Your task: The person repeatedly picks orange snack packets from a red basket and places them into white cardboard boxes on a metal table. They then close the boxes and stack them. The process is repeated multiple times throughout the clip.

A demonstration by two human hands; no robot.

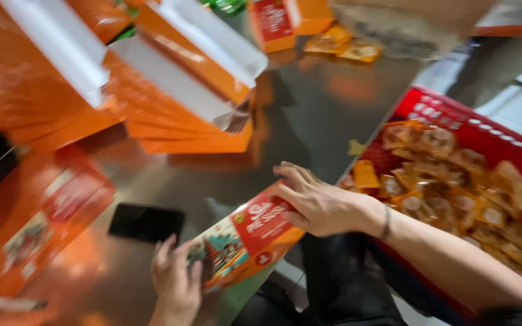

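With both the left hand [176, 281] and right hand [318, 205] laid flat-fingered on the orange printed carton [246, 238] at lower centre, gripping nothing, it could slide off the steel table [309, 115] edge.

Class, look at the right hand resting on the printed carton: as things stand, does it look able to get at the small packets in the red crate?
Probably yes. The right hand lies on the printed carton right beside the red crate, whose top is open, and the small packets lie uncovered, with nothing between.
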